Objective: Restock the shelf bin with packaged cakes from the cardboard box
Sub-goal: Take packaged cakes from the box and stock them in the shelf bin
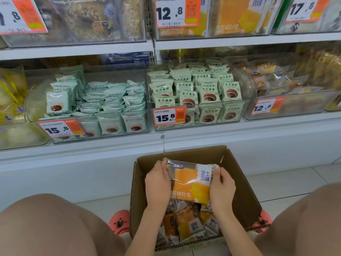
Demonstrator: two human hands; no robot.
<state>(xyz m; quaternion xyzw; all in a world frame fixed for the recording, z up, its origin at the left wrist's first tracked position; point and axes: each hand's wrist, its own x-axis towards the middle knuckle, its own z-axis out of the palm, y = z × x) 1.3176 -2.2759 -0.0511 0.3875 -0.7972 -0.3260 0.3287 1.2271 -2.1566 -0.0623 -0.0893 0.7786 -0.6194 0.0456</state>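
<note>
Above the open cardboard box, at about six o'clock in the view, a packaged cake with an orange and white wrapper is held up between both hands. The left hand is closed on the packet's left edge, with the fingertips curled round its upper corner; the right hand is closed on the right edge, pinching the crimped seal. The packet is lifted clear of the other packaged cakes, which lie loosely heaped in the bottom of the box.

The step in hand is judged to be the taking of one packet out of the box, before any placing on the shelf. Wrappers of the same orange design are seen in the upper bin at about one o'clock, behind the price label marked 12.8, so that bin is judged the likely destination, though this cannot be confirmed. The green-wrapped bins at twelve o'clock hold a different product.

For the next move, the packet would need to be raised well above the box and carried up and slightly rightward, over the lower shelf's bins. A firm hold by at least one hand would be called for, since the slick wrapper could slip.
</note>
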